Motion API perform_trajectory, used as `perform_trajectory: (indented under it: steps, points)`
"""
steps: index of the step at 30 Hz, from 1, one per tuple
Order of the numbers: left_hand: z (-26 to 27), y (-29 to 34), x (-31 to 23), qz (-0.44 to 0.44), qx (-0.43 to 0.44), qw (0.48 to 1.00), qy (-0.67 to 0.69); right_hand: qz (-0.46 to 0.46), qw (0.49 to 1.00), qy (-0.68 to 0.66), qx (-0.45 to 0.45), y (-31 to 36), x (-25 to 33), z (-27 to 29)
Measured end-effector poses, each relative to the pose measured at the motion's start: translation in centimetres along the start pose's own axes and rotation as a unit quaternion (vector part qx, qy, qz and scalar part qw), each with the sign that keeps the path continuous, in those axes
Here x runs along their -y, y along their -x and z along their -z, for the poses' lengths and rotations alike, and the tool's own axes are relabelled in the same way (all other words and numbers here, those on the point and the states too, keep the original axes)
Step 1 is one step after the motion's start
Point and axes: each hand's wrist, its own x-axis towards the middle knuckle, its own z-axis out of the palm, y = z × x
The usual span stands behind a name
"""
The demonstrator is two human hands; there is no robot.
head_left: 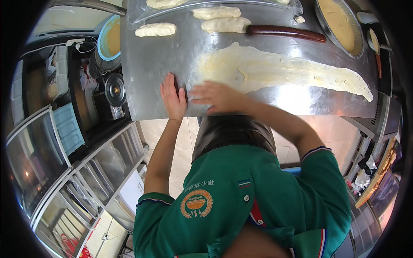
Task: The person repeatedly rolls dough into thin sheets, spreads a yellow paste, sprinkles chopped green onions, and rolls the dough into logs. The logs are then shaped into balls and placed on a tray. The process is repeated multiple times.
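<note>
My left hand point(174, 101) is at the near edge of the metal worktable point(150, 60), fingers stretched out together and pointing away from me. To its right, my right hand point(218, 97) reaches leftward, its fingers extended and slightly blurred. Neither hand holds anything. A long, thin sheet of pale dough point(292, 71) lies stretched across the table, its wide left end just beyond my right hand. Yellowish smears show on that end. Farther back, a dark red-brown rolling pin point(286, 32) touches an oblong dough piece point(226, 25).
Another dough piece point(155, 29) lies at the back left, near clear plastic sheeting point(142, 16). A metal bowl of beige paste point(340, 26) stands at the back right. Left of the table are a blue basin point(101, 43) and a round black-lidded container point(115, 89). Glass-fronted cabinets point(38, 159) stand at the left.
</note>
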Motion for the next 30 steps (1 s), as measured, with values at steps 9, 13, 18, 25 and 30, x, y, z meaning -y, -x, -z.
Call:
perform_trajectory:
  steps: [9,13,18,25,30]
  points:
    - [-0.1,0.1,-0.1,0.017,0.012,1.000,0.006,-0.198,0.976,0.040,-0.076,1.9,1.1,-1.5]
    - [-0.1,-0.1,-0.1,-0.006,0.015,1.000,-0.003,-0.207,0.970,0.122,-0.028,6.5,-1.0,2.4]
    - [-0.2,0.1,-0.1,-0.002,0.018,1.000,-0.020,-0.456,0.850,0.203,-0.167,13.0,-1.2,6.3]
    - [-0.1,-0.1,-0.5,-0.033,0.024,0.998,-0.041,-0.385,0.894,0.222,-0.058,24.2,-2.2,9.5]
    - [-1.0,0.0,-0.7,-0.015,0.018,0.997,-0.069,-0.559,0.795,0.191,-0.139,27.2,-1.3,8.6]
